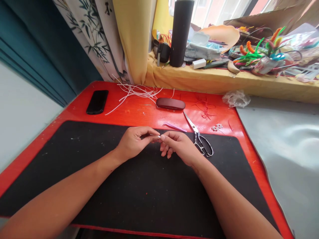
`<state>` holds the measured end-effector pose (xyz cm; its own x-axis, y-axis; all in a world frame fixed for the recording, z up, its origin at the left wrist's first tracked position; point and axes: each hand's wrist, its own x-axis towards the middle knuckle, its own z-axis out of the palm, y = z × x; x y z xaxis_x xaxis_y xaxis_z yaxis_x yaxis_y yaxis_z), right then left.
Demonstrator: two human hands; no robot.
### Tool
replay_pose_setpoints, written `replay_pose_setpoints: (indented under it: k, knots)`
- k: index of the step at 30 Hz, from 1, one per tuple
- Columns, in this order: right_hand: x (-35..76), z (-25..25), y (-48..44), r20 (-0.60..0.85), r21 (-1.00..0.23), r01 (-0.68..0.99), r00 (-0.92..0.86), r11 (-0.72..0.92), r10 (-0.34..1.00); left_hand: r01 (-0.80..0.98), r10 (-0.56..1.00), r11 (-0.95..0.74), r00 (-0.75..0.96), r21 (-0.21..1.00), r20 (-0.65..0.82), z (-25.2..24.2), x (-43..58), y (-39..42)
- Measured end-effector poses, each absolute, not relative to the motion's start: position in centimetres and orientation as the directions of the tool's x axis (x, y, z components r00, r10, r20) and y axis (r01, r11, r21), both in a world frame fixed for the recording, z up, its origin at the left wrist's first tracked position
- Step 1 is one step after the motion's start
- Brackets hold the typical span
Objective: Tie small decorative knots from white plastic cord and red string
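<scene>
My left hand (133,142) and my right hand (178,146) meet over the black mat (99,172) on the red table (139,111). Both pinch thumb against finger at the same spot, on something small and pale that I cannot make out. The other fingers of my right hand curl down towards the mat. Scissors (199,136) lie just right of my right hand, and pink tweezers (174,126) lie just beyond it.
A black phone (97,101), loose white strips (136,92) and a dark red case (170,103) lie at the table's far side. Red thread scraps (205,109) and a crumpled wrapper (235,98) sit far right. A cluttered yellow ledge (211,79) holds a black cylinder (181,31).
</scene>
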<state>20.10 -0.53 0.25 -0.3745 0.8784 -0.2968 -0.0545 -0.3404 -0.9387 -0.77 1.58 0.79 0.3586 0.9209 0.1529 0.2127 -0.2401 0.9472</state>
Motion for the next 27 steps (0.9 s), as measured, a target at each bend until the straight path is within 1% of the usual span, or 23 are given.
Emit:
replay_pose_setpoints:
  k: [13,18,27]
  knots:
    - [19.67,0.03,-0.64,-0.326,-0.939,0.016,-0.368,-0.344,0.871,0.198,0.912,-0.148,0.405,0.969,0.056,0.05,-1.09,2.10]
    - [19.60,-0.31,-0.78,-0.330,-0.941,0.052,-0.355,-0.334,0.875,0.209,0.911,-0.139,0.410,0.968,0.042,0.11,-1.14,2.11]
    - [19.63,-0.25,-0.62,-0.327,-0.939,0.024,-0.366,-0.343,0.871,0.135,0.905,-0.097,0.425,0.986,0.031,0.10,-0.96,2.25]
